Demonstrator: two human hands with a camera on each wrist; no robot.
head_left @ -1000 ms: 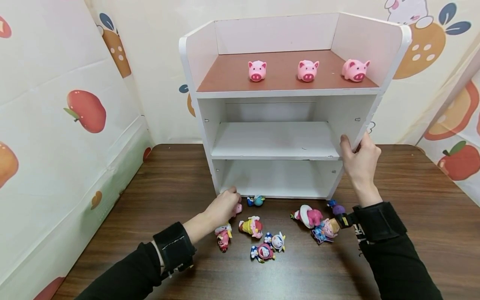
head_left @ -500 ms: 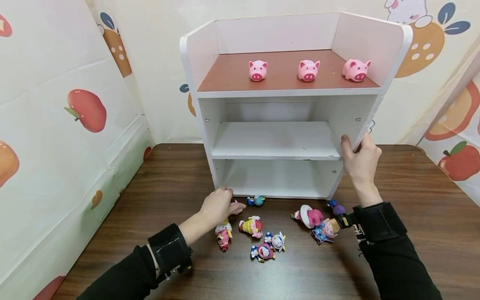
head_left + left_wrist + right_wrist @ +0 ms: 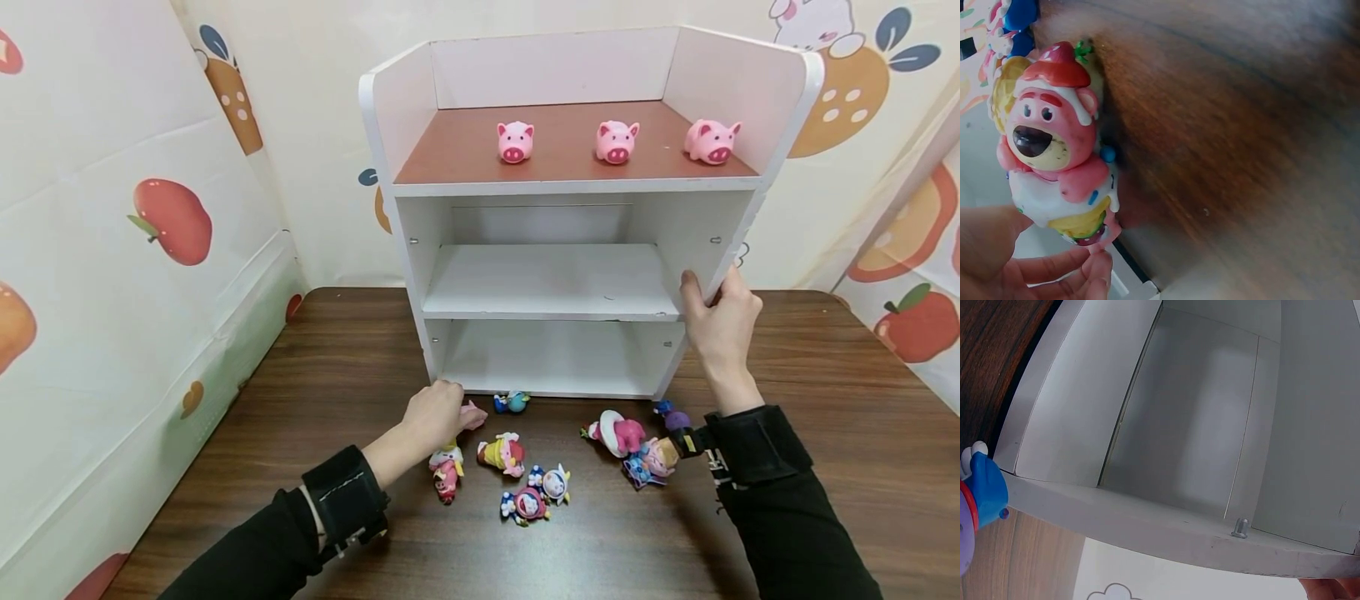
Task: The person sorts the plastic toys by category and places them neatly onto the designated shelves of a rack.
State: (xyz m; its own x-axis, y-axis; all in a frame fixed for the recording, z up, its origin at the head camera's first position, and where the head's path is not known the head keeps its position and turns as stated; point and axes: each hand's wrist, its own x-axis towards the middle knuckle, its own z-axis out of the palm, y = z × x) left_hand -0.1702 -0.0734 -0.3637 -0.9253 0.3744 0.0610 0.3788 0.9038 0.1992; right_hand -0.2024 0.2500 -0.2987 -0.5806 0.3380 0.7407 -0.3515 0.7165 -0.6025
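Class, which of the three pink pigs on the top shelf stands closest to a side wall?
The rightmost pig: it stands close beside the right side wall, while the left pig and middle pig stand farther from either side.

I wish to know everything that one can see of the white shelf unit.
The white shelf unit stands upright on the wooden-looking table, before a patterned wall. It is open at the front, with three levels, and looks like painted board. The top level has a reddish-brown floor, raised back and sides, and rounded front corners; three pink pigs stand on it. Small metal-looking pegs show on the inner side walls. The right hand grips its right side edge, near the middle shelf.
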